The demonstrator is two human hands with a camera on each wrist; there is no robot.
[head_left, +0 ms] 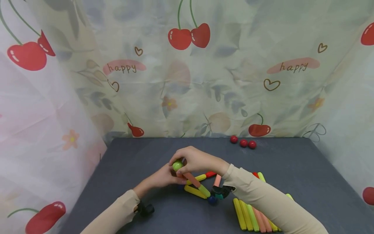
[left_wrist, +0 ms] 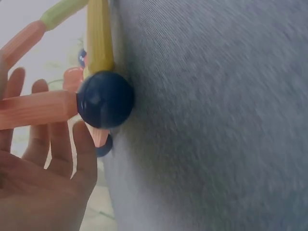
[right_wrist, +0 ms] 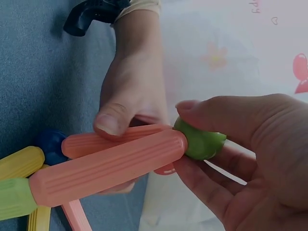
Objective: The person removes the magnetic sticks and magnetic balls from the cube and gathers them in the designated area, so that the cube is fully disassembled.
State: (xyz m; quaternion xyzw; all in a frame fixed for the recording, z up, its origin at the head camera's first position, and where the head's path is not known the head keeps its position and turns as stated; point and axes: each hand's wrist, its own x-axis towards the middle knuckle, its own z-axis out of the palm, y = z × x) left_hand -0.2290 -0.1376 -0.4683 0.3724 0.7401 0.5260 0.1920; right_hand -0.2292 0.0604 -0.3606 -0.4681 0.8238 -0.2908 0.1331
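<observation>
My right hand pinches a green ball between thumb and fingers, above the table. Two pink ridged rods meet at this ball: a nearer pink rod and a farther one. With the thumb on top and the fingers behind, my left hand grips the farther rod. A dark blue ball sits at that rod's lower end, where a yellow rod also joins. The nearer rod runs into a lime rod, which slopes down to another blue ball.
Loose yellow, lime and pink rods lie in a row at front right, partly under the right sleeve. Three red balls stand at the table's back edge. A printed curtain encloses the back and sides. A red rod extends from a yellow one.
</observation>
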